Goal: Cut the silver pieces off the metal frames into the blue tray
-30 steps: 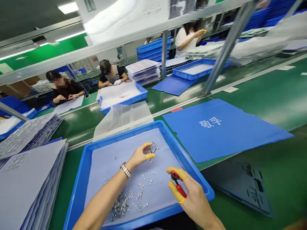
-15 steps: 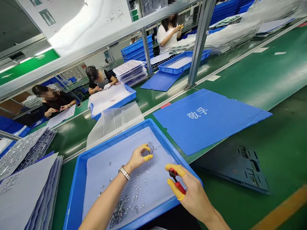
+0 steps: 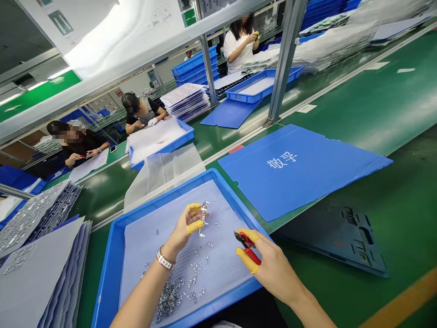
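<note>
Gripping red cutters (image 3: 251, 256) in right hand (image 3: 271, 264); pinching shiny frame (image 3: 204, 214) in left hand (image 3: 180, 228): probably light, stiff, slippery, best held by edges.

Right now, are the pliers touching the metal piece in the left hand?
Apart. The head view plainly shows some pale sheet between the pliers and the metal piece.

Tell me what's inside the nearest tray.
The tray holds a pale sheet bearing shiny bits, heaped and scattered. Its floor is covered; the left forearm hides part of the sheet.
</note>
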`<action>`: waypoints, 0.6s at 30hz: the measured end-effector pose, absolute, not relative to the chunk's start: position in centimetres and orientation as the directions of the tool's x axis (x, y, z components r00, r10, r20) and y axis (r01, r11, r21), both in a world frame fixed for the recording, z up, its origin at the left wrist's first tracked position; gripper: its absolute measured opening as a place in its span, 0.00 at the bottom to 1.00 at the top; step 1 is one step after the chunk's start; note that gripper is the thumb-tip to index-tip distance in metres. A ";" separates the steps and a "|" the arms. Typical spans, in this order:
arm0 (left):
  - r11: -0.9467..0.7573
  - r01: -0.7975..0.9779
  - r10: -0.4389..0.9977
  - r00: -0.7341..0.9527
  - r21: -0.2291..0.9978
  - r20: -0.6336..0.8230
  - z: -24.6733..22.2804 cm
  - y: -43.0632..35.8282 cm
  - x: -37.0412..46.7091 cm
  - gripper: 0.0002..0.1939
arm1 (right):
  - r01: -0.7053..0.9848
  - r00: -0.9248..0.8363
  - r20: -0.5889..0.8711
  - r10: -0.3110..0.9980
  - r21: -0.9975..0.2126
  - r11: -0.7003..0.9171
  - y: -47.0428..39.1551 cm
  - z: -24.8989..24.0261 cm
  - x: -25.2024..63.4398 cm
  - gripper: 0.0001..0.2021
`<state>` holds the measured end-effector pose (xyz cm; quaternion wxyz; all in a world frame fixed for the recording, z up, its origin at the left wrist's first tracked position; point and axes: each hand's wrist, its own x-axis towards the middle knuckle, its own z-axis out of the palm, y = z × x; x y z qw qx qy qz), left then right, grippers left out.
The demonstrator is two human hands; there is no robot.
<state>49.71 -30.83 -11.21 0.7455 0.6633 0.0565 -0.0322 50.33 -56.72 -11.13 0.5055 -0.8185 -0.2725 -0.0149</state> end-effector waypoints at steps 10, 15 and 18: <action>0.719 0.106 -0.024 0.991 0.687 -0.129 -8.7 -29.1 39.6 0.34 | 0.626 0.670 0.332 0.664 -0.733 -0.266 -48.7 -10.2 50.1 0.11; 0.739 0.013 0.092 0.989 0.673 -0.119 -9.7 -28.8 37.1 0.36 | 0.646 0.604 0.226 0.764 -0.701 -0.302 -45.8 -9.6 48.5 0.12; 0.739 -0.016 0.142 0.981 0.674 -0.133 -10.3 -28.4 36.2 0.33 | 0.650 0.589 0.109 0.800 -0.653 -0.389 -45.0 -9.1 48.2 0.11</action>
